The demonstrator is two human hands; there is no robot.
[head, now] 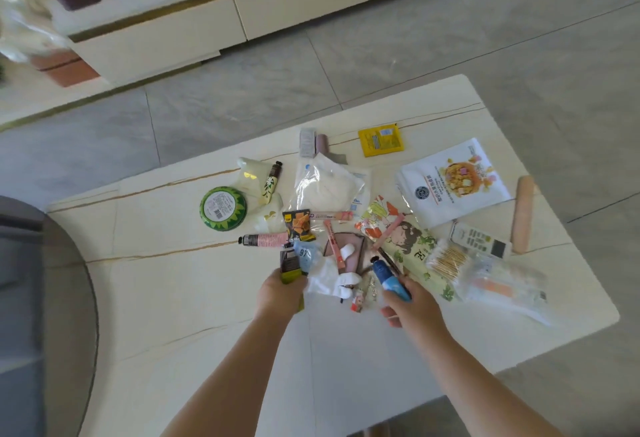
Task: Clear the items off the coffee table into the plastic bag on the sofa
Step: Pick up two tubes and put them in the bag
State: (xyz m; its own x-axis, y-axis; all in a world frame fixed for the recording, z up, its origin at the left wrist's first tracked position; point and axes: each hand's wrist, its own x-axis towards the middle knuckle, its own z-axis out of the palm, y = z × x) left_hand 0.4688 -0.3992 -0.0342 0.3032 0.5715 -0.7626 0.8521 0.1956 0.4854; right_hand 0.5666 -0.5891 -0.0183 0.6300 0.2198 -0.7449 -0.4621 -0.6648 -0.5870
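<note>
The left hand [282, 292] is curled round a green tube [290, 268]; the right hand [410, 301] grips a blue tube [388, 279], both over the near middle of the bench [173, 298]. Most of the clearing looks still to do. Spread across the bench lie a pink tube [265, 239], a round green tin [223, 208], a clear pouch [327, 185], a yellow sachet [380, 139], a white snack bag [453, 182], cotton swabs [448, 261] and a remote [479, 239] toward the right edge. The plastic bag and sofa are out of view.
</note>
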